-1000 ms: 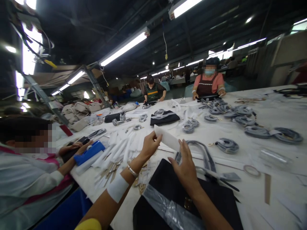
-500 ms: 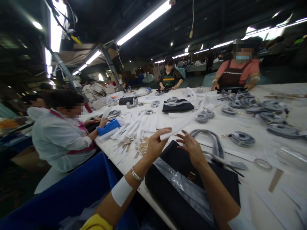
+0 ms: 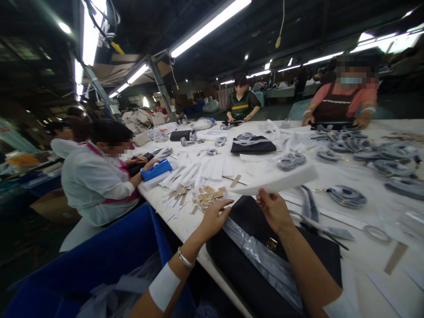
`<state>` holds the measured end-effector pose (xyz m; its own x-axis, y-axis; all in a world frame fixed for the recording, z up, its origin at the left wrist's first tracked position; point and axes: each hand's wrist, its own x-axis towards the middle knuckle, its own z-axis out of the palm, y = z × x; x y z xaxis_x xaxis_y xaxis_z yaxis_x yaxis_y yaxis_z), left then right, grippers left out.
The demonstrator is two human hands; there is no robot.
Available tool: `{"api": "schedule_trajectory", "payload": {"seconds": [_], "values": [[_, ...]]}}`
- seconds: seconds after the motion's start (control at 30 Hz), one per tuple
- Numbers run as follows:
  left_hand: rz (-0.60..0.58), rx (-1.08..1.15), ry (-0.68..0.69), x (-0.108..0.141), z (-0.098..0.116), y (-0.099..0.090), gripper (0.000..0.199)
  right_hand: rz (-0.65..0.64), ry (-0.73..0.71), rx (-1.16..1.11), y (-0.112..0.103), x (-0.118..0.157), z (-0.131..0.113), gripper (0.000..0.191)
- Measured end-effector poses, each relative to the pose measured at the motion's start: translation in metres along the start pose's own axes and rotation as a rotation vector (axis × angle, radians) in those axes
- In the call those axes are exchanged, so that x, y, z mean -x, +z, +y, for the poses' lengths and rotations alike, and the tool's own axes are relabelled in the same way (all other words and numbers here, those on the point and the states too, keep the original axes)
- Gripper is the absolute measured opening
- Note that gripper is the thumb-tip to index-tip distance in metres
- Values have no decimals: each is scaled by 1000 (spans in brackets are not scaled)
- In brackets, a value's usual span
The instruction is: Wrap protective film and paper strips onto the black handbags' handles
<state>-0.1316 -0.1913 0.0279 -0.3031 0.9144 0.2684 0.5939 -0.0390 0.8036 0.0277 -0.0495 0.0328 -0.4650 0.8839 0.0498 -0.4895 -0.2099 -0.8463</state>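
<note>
My right hand point(image 3: 274, 211) pinches the lower edge of a long white strip of thin, sheet-like material point(image 3: 281, 180), held above the table. My left hand point(image 3: 213, 217) is just left of it, fingers stretched and thumb apart, with nothing seen in it. Beneath both hands lies a black handbag point(image 3: 251, 274) at the table's near edge. It has a gold-coloured clasp point(image 3: 272, 244) and a clear-wrapped grey strap point(image 3: 255, 251) across its front. A wrapped handle point(image 3: 309, 205) arches behind the bag, and my right forearm hides part of it.
Cardboard tags with strings point(image 3: 208, 198) and white strips point(image 3: 190, 174) lie left of the bag. Coiled wrapped straps point(image 3: 347, 195) and a tape roll point(image 3: 376, 234) are at right. A blue bin point(image 3: 132, 238) stands below the table edge. Co-workers sit left and opposite.
The white strip has left my left hand and is now in my right hand, swung out flat to the right. My left hand has dropped toward the bag. The view has shifted slightly left.
</note>
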Motion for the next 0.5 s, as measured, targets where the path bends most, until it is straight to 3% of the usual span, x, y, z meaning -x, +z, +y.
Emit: {"api": "schedule_trajectory", "payload": {"seconds": [0.1,0.2,0.37,0.5], "values": [[-45,-233,22,8,-21,-4,27,161,-26,9,-5,-8,7,45],[-82,-221,37,12,-34,-9,29,214,-28,91,-1,-9,9,44],[-96,-108,-61,7,-43,-9,34,52,21,354,20,-15,-5,44],[-84,-108,-176,3,-45,-2,42,-95,46,605,29,-45,-23,47]]}}
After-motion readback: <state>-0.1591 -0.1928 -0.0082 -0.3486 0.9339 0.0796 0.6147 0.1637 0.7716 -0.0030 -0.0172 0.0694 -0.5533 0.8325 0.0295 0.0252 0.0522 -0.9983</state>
